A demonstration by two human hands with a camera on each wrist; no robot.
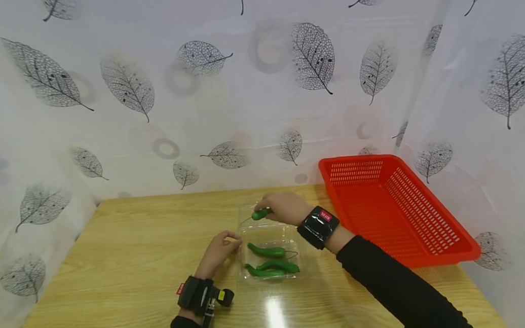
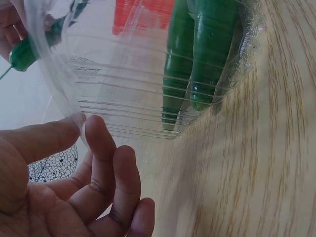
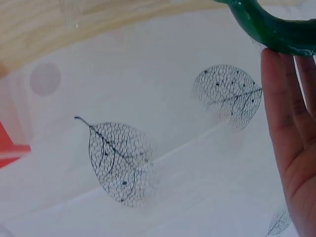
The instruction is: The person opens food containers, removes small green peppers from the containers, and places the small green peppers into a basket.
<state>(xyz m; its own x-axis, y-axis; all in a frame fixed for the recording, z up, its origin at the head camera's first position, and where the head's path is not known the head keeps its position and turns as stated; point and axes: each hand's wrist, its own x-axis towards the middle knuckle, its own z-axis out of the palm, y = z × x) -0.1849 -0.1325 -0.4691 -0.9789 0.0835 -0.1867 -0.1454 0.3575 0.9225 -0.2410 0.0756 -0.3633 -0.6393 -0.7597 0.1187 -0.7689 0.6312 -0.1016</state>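
A clear plastic box [image 1: 291, 244] with its lid [image 1: 247, 225] folded back lies on the table, holding green chili peppers [image 1: 268, 252] side by side. At its left edge, my left hand [image 1: 220, 249] pinches the rim between thumb and index finger [image 2: 98, 134]; the other fingers curl loosely below. Over the lid, my right hand [image 1: 286, 207] grips another green chili pepper [image 1: 261, 214], its thin stem pointing left. In the right wrist view this pepper [image 3: 269, 32] looks curved and lies across the fingertips. The back of the right hand hides part of it in the head view.
A red plastic basket [image 1: 366, 202] with slotted walls stands at the right, near the right forearm. The wood-grain table [image 1: 127, 260] ends at a white leaf-print curtain [image 1: 249, 99] behind. Straps with cameras [image 1: 226, 297] sit on the wrists.
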